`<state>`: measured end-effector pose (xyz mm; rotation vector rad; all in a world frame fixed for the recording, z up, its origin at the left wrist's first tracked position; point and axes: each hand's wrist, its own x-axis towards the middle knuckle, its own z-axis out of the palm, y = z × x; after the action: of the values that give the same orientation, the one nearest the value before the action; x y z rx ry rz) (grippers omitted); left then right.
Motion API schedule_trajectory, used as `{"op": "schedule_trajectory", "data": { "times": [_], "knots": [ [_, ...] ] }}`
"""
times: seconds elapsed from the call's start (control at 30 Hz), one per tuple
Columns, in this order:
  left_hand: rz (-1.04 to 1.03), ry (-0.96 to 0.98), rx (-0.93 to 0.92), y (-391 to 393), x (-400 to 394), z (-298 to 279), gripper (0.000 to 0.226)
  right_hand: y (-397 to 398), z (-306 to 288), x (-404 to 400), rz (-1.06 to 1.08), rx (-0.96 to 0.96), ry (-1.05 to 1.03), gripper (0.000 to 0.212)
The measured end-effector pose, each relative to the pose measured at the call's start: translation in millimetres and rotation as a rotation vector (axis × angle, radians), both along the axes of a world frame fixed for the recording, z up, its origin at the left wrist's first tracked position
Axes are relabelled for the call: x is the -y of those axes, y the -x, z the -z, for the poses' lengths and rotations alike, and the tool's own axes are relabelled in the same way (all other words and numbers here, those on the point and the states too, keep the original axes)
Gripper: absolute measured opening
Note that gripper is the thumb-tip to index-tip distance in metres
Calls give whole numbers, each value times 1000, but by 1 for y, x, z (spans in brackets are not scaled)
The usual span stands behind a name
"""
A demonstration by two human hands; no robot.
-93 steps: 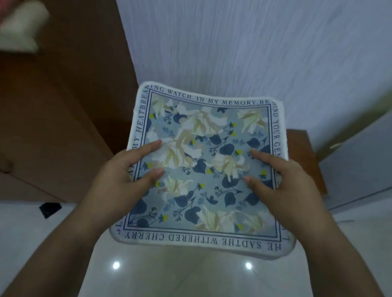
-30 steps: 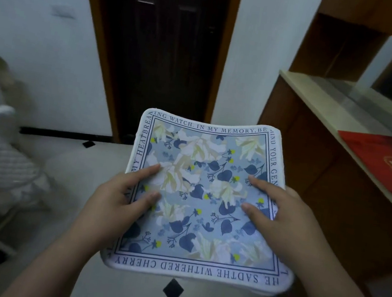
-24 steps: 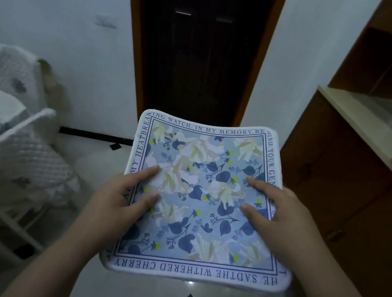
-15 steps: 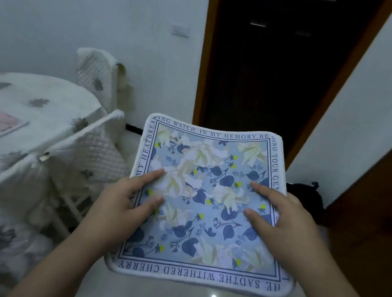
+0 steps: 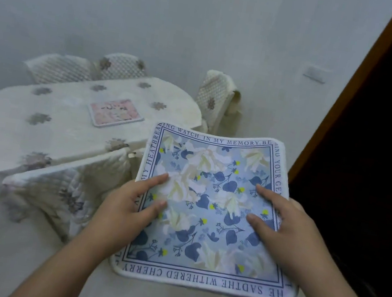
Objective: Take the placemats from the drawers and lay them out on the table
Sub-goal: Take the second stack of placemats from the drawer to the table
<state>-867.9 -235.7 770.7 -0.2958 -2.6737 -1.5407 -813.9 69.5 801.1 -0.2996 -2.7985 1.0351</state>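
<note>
Hands: left hand (image 5: 127, 206) and right hand (image 5: 287, 228) both grip the blue placemat (image 5: 210, 201).
Table (image 5: 40, 125): one pink placemat (image 5: 115, 112) on it, left of the blue one.

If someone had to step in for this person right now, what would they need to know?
Left hand and right hand: both grip the blue floral placemat, thumbs on top, holding it roughly level in the air. It may be a stack; I cannot tell how many.
Table: ahead and to the left, covered with a pale cloth, chairs around it.
Done: one pink placemat already lies on the table.
Left: carry the blue placemat to the table and lay it flat at a free spot, then any others.
</note>
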Motion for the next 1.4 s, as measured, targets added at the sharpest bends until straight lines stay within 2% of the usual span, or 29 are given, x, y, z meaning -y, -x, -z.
{"op": "schedule_trajectory", "data": {
  "times": [0.23,0.43,0.9,1.23,1.4],
  "knots": [
    [-260,-73,67,11,16,9,46,97,11,11,-283,24,-21,59],
    [-386,-55,72,50,40,19,46,172,24,45,-413,40,-24,59],
    [-376,-157,102,259,135,31,46,387,26,143,-420,3,-84,59],
    [-470,-99,112,375,185,31,45,528,37,196,-517,51,-85,59],
    [-512,-126,218,430,191,42,66,612,62,212,-615,135,-20,66]
  ]
}}
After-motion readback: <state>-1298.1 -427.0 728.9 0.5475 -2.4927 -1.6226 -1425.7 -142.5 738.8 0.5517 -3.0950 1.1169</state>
